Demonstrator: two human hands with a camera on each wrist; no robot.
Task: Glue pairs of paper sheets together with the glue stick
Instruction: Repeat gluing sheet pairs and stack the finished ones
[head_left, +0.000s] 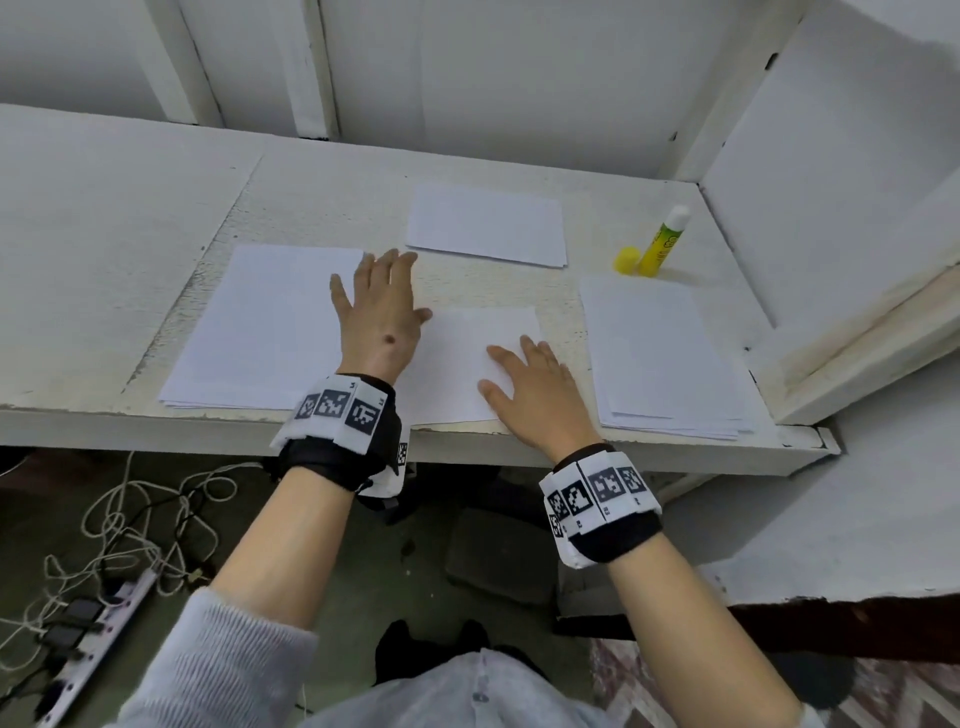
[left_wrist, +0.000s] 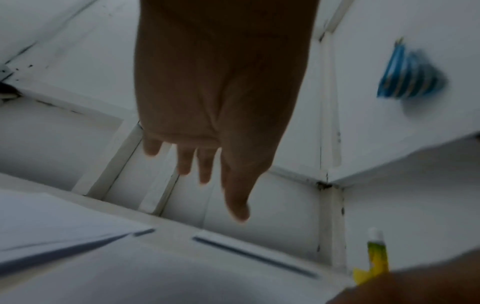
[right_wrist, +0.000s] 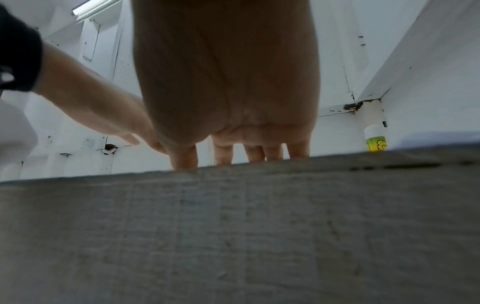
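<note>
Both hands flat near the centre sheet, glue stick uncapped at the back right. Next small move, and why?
Probably keep the right hand flat on the centre sheet and sweep the left hand across it to smooth it. Both hands are open and empty, and the glue stick stands apart beside its cap.

Your right hand (head_left: 540, 389) covers part of the middle sheet (head_left: 467, 353). At three o'clock in the left wrist view, a blurred blue object (left_wrist: 410, 76) is unidentifiable.
</note>
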